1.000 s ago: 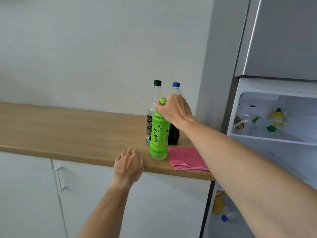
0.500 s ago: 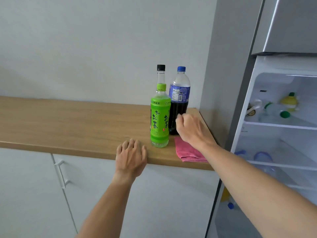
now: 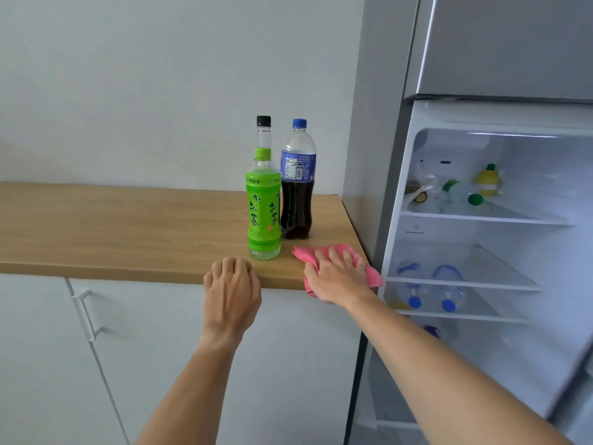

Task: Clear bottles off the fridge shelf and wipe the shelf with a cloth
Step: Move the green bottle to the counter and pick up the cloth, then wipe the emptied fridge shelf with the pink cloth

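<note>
The right hand (image 3: pixel 337 273) lies palm down on the pink cloth (image 3: pixel 372 277), fingers spread and curled over it, pressing it at the front right corner of the wooden surface (image 3: pixel 128 229); whether it has actually gripped the cloth cannot be told. Its forearm reaches in from the lower right, crossing in front of the open fridge (image 3: pixel 481 252). The cloth overhangs the front edge of the surface, just beside the fridge wall. The left hand (image 3: pixel 231 290) rests on the front edge of the surface, fingers curled loosely, holding nothing, left of the cloth.

Just behind the cloth stand three bottles, upright and close together: the green tea bottle (image 3: pixel 263 207) nearest the edge, the dark cola bottle (image 3: pixel 298 187) to its right, and a clear bottle with a black cap (image 3: pixel 263 126) behind the green one. Left of the bottles the surface is bare wood.

Beyond the cloth, the middle fridge shelf (image 3: pixel 465 277) is bare glass; the shelf above carries small blurred items, and bottles lie below.
</note>
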